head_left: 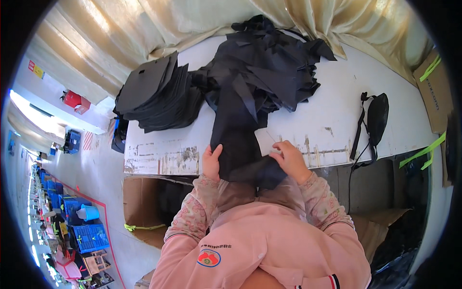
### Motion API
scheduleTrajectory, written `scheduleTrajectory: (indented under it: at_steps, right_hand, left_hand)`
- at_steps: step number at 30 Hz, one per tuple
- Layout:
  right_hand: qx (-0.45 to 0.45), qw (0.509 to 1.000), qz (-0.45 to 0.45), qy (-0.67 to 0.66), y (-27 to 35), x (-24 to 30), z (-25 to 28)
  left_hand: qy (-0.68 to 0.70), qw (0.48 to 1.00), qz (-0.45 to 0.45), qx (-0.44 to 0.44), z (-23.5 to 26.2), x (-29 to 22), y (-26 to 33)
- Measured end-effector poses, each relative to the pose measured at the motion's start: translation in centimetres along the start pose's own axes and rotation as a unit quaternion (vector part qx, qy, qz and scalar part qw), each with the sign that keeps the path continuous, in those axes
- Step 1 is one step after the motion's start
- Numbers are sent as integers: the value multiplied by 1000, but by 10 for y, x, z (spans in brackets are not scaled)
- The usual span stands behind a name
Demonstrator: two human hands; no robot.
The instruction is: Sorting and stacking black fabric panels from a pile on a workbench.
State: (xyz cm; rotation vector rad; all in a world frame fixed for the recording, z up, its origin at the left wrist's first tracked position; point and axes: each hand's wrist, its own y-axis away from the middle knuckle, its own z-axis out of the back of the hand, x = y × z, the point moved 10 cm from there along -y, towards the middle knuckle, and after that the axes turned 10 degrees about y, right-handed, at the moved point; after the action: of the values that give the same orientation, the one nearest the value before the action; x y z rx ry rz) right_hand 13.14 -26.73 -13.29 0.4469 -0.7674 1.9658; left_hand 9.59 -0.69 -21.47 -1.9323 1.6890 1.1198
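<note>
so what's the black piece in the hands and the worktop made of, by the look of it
The black piece looks like thin matte fabric, perhaps non-woven: it drapes limply and folds under the left hand and right hand. The worktop seems white-painted board, its paint worn off in patches at the front edge.

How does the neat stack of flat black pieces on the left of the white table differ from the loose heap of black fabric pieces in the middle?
The neat stack of flat black pieces lies squared, layer upon layer; the loose heap of black fabric pieces is jumbled, with corners pointing everywhere. The stack is untouched; a long piece trailing from the heap is held by the left hand and the right hand. Both are black and rest on the white table.
</note>
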Motion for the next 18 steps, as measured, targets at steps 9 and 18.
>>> scheduleTrajectory:
  at_steps: [9,18]
  right_hand:
    - [134,982,-36,131,23,3,-30]
    - [60,988,135,40,-14,80,11]
  left_hand:
    - [-64,984,-117,-117,75,-23,47]
    - [-558,743,-352,112,-21,-88,75]
